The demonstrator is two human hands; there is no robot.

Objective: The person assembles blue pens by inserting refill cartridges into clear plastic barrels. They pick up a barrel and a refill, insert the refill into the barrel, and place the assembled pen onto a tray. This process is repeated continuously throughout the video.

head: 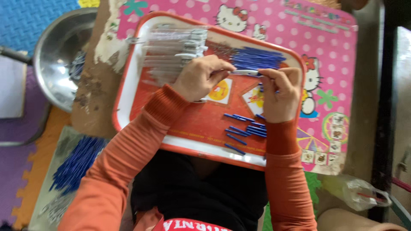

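Over a red tray [128,85] with a white rim, my left hand [201,77] and my right hand [280,92] hold one clear pen barrel [245,72] between them, each hand pinching one end. A pile of clear pen barrels [175,49] lies at the tray's far left. Blue pen refills [257,57] are heaped at the far right, just beyond the held barrel. Several short blue pen parts [244,130] lie scattered on the tray near my right wrist.
The tray rests on a small pink cartoon-printed table [329,47]. A steel bowl [60,51] stands on the floor mats to the left. More blue refills [77,162] lie in a heap at lower left. A clear plastic bag [364,194] sits at lower right.
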